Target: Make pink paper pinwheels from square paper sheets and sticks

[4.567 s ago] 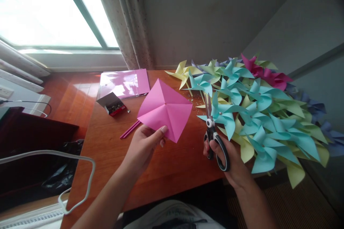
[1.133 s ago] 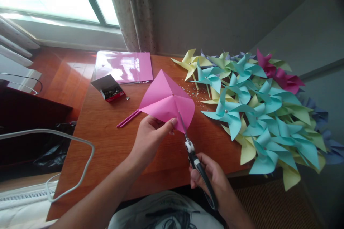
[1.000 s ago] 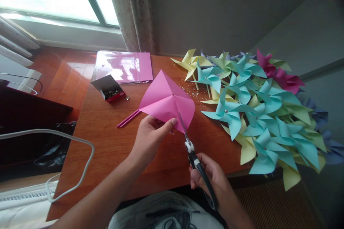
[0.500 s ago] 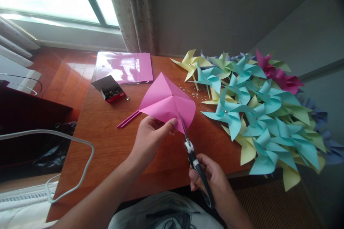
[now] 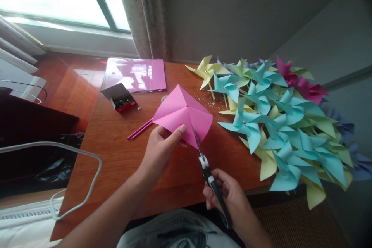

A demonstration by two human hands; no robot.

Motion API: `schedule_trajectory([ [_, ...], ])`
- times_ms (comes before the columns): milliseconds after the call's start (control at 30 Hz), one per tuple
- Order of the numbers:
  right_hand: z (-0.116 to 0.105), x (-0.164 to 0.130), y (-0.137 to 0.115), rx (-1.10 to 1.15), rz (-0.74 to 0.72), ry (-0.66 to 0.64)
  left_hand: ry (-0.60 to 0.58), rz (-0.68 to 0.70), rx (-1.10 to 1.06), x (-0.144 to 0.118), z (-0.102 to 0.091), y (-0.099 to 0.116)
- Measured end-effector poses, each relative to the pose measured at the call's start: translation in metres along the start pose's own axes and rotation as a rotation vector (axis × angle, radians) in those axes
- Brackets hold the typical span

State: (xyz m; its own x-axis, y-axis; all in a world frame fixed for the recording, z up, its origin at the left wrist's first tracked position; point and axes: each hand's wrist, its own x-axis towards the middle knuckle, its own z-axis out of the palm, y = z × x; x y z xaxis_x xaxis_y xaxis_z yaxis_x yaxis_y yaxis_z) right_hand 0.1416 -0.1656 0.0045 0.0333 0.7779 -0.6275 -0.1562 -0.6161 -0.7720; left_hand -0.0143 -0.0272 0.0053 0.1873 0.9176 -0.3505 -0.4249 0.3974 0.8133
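Observation:
A creased square of pink paper (image 5: 186,104), with a small mark at its middle, is held above the table by my left hand (image 5: 162,147). The thumb lies on top near the front edge and the fingers are underneath. My right hand (image 5: 226,193) grips a pair of scissors (image 5: 213,186) with black and white handles. Their blades lie at the paper's near corner, along the crease, pointing toward the centre. Two thin pink sticks (image 5: 139,128) lie on the table just left of the paper.
Several finished paper pinwheels (image 5: 279,128) in turquoise, yellow, green and other colours cover the right side of the wooden table (image 5: 116,170). At the back left are pink sheets in a clear sleeve (image 5: 133,73) and a small open box (image 5: 123,102) of metal bits. A white cable (image 5: 93,186) hangs at the left.
The paper and my left hand have shifted very slightly; the left thumb sits a little farther left from the blades. A small round item now shows behind the paper's left edge.

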Motion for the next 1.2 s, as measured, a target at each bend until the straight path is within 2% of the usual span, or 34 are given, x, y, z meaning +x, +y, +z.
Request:
schedule_trajectory([
  [233,0.001,0.002,0.006,0.032,0.000,-0.009,-0.038,-0.013,-0.024,0.002,-0.002,-0.003],
  [567,0.006,-0.001,-0.005,0.098,-0.024,-0.017,-0.039,-0.046,0.041,-0.002,0.002,-0.001],
  [1200,0.011,0.005,0.004,0.121,-0.067,-0.025,-0.052,0.001,0.123,-0.004,0.000,-0.002],
])
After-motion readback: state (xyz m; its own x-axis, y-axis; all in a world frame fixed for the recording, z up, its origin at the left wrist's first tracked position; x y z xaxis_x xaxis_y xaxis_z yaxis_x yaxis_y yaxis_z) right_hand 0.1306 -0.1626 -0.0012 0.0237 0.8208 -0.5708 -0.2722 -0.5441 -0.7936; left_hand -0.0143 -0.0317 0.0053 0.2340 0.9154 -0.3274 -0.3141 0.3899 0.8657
